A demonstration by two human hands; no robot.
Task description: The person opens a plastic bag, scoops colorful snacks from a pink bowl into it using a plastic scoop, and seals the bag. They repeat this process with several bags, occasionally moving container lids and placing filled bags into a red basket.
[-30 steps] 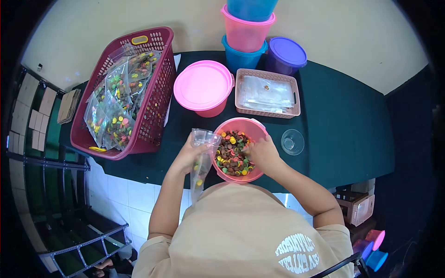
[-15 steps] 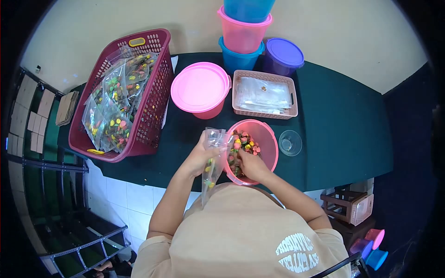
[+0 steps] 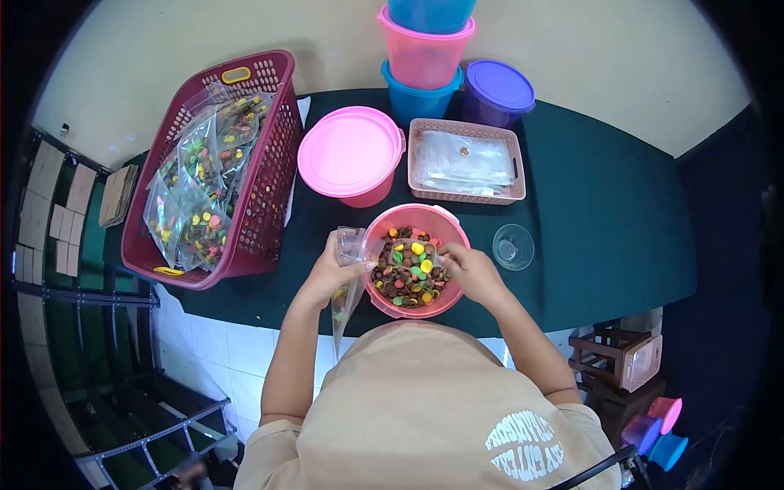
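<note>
My left hand (image 3: 328,273) is closed on the top of a clear plastic bag (image 3: 347,300), which hangs down beside the pink bucket with a few coloured pieces inside. The open pink bucket (image 3: 459,298) stands at the table's front edge. It holds many brown, yellow, green and pink button-shaped candies (image 3: 400,286). Over the bucket, my right hand (image 3: 476,276) pinches the rim of what looks like a small clear cup (image 3: 415,256) heaped with candies. The cup's outline is hard to make out against the candies.
A maroon basket (image 3: 263,192) with filled bags stands left. A pink lidded tub (image 3: 349,151), a tray (image 3: 465,200) of flat clear bags, stacked tubs (image 3: 425,61) and a purple-lidded tub (image 3: 500,88) are behind the bucket. A clear bowl (image 3: 513,247) sits to the right.
My right hand has come up from the candies and moved right, with a heaped clear cup now showing. My left hand and the bag have shifted left. The bucket has also moved slightly left.
</note>
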